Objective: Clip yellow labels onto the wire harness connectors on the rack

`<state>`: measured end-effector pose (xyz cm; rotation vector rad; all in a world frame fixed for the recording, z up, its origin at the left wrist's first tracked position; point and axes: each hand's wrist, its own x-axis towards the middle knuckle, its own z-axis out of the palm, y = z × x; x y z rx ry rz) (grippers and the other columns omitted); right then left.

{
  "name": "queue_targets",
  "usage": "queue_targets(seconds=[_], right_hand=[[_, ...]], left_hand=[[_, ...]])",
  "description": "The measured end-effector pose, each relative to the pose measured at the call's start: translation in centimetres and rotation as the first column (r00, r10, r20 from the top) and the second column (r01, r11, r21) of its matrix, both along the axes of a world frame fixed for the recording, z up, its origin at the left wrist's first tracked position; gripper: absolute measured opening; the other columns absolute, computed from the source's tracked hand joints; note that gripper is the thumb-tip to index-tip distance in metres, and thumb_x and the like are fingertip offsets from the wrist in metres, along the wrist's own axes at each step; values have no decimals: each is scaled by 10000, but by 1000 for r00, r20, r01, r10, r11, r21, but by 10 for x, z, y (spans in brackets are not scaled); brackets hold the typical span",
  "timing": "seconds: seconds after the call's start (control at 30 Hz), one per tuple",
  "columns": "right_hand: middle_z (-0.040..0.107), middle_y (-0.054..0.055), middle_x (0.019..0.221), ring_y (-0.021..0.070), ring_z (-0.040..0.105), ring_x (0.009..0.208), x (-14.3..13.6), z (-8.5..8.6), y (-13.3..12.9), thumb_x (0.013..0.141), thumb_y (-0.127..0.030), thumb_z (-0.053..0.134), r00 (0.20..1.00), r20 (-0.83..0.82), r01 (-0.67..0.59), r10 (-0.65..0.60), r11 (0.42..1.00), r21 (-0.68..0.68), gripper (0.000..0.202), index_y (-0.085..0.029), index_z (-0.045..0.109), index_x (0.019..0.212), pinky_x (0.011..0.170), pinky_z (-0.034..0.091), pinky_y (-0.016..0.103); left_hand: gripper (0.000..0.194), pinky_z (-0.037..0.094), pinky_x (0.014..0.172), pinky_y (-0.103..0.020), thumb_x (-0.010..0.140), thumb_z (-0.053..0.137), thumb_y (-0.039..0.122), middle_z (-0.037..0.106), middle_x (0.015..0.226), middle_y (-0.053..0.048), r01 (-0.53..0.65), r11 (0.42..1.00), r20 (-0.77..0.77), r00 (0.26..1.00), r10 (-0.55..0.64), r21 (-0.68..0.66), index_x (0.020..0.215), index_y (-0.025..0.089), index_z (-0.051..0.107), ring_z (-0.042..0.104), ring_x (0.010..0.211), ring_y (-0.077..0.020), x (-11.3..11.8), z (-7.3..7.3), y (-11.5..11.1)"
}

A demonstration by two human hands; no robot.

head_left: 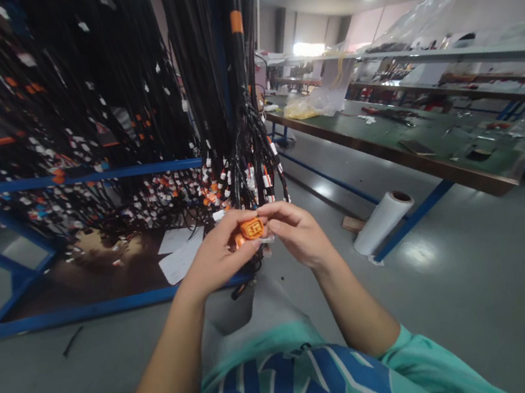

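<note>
An orange connector (252, 229) with a cavity face turned up toward me sits between my two hands. My left hand (223, 247) grips it from the left, thumb below and fingers above. On its right side my right hand (296, 231) is closed, with thumb and index fingertips together at the connector's edge; whether they grip it or something small is hidden. Just beyond my hands hangs a bundle of black cables (252, 137) with white, orange and red ends.
A blue-framed rack (109, 306) on the left holds many hanging black harnesses. White papers (184, 254) lie on its base. To the right stand a green-topped workbench (384, 134) and a leaning roll of white film (383, 224). Behind are shelves (461, 53).
</note>
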<state>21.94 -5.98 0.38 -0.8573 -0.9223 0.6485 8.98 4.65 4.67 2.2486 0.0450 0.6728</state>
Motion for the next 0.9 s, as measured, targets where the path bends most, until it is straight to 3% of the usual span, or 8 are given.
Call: queue_targets(seconds=[0.07, 0.17, 0.23, 0.3, 0.53, 0.63, 0.8, 0.9], right_hand=[[631, 16, 826, 119, 610, 683, 1, -1, 0, 711, -358, 685, 997, 51, 62, -62, 998, 5, 259, -219, 634, 923, 668, 512, 278], [629, 15, 850, 124, 619, 699, 0, -1, 0, 754, -312, 643, 972, 144, 186, -185, 983, 8, 197, -230, 626, 932, 668, 512, 285], [627, 21, 871, 131, 619, 726, -3, 1, 0, 788, -288, 600, 922, 265, 281, -282, 959, 43, 163, -230, 622, 939, 691, 510, 300], [629, 27, 891, 138, 611, 762, -6, 4, 0, 815, -259, 557, 833, 410, 359, -371, 927, 109, 149, -229, 621, 948, 711, 502, 310], [593, 71, 1152, 204, 549, 1063, -18, 20, 6, 798, -344, 615, 590, 681, 315, -434, 900, 301, 334, -263, 542, 1113, 897, 460, 402], [593, 79, 1161, 208, 532, 1115, -21, 17, 15, 809, -279, 601, 513, 706, 354, -488, 870, 344, 326, -258, 531, 1127, 916, 451, 401], [601, 54, 1154, 212, 550, 1089, -19, 10, 23, 838, -299, 565, 548, 650, 399, -527, 847, 351, 308, -277, 518, 1141, 948, 429, 417], [565, 59, 1212, 201, 508, 1156, -14, 6, 24, 861, -295, 539, 615, 613, 369, -496, 868, 332, 327, -266, 485, 1183, 993, 399, 396]], left_hand=[[316, 466, 705, -264, 752, 628, 295, 607, 998, -42, 73, 964, 67, 996, -58, -254, 1045, 217, 539, 580, 843, -151, 0, -1, 3], [375, 467, 577, -239, 743, 657, 380, 623, 979, -40, 168, 779, 178, 981, -74, -604, 1053, 229, 509, 572, 701, -120, 2, -1, 4], [409, 453, 518, -224, 728, 675, 408, 629, 950, -39, 193, 670, 209, 976, -58, -717, 1046, 223, 498, 547, 625, -100, 3, 2, 2], [426, 439, 484, -212, 714, 692, 416, 625, 928, -38, 199, 625, 218, 975, -46, -755, 1034, 213, 498, 535, 597, -92, 5, 4, 0], [393, 497, 571, -243, 746, 660, 400, 577, 952, -17, 159, 613, 192, 981, -12, -774, 1046, 241, 462, 574, 682, -109, 7, 4, -5], [348, 517, 617, -269, 787, 602, 392, 559, 995, -22, 135, 638, 183, 983, 9, -758, 1061, 246, 444, 588, 746, -126, 7, 4, -5], [370, 528, 703, -306, 797, 558, 403, 503, 1198, -63, 27, 670, 121, 988, 95, -742, 1104, 260, 406, 587, 909, -164, 7, 0, -1], [512, 517, 776, -350, 763, 584, 425, 387, 1332, -96, -182, 757, 40, 964, 265, -627, 1193, 267, 356, 570, 991, -189, -1, -17, 6]])
